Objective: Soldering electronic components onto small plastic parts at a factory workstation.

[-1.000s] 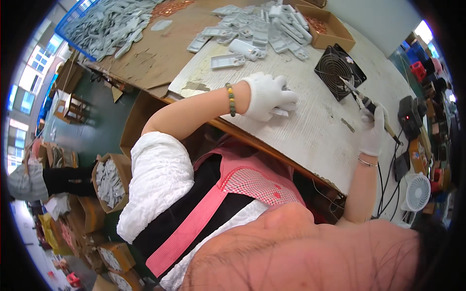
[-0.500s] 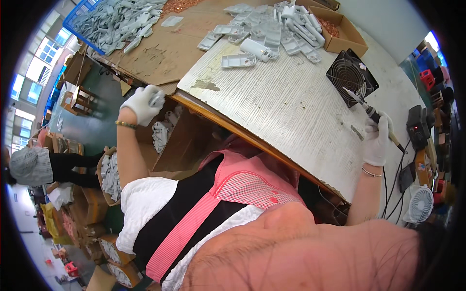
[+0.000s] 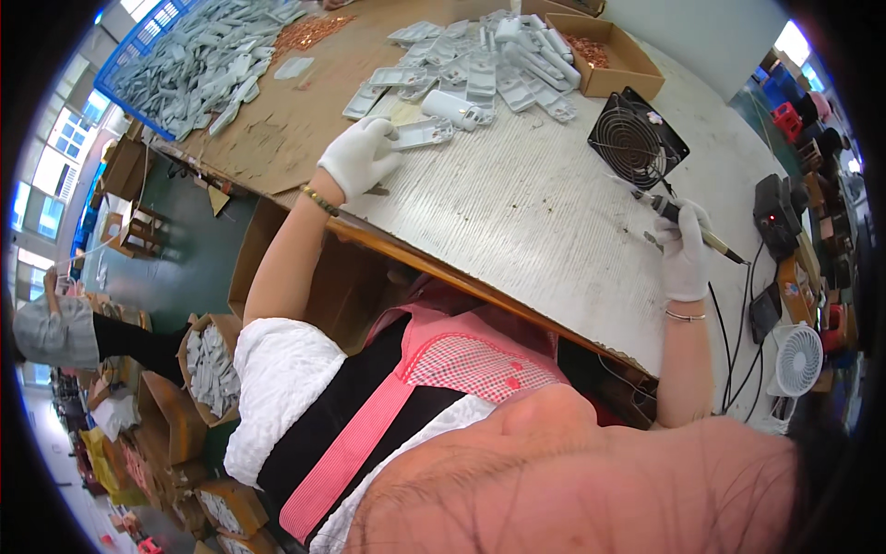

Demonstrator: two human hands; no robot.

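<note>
My left hand (image 3: 362,161), in a white glove, reaches over the table's near left edge. Its thumb and fingers are curved and apart at the left end of a white plastic housing shell (image 3: 424,135); whether they touch it I cannot tell. Just behind that shell lies a rounded white housing (image 3: 452,109). My right hand (image 3: 684,254), also gloved, is closed around a soldering iron (image 3: 666,207), its tip pointing up and left toward a black square fan (image 3: 637,138).
More white housings (image 3: 480,74) are heaped at the back. A cardboard box (image 3: 609,78) holds small copper-coloured parts. A blue basket (image 3: 148,115) of grey-white pieces stands far left. A black powered unit (image 3: 777,217) with cables and a small white fan (image 3: 797,362) are at right.
My left hand has moved from above the open box beside the table up to the housing shells; the pale piece seen in it before no longer shows. My right hand still holds the soldering iron.
</note>
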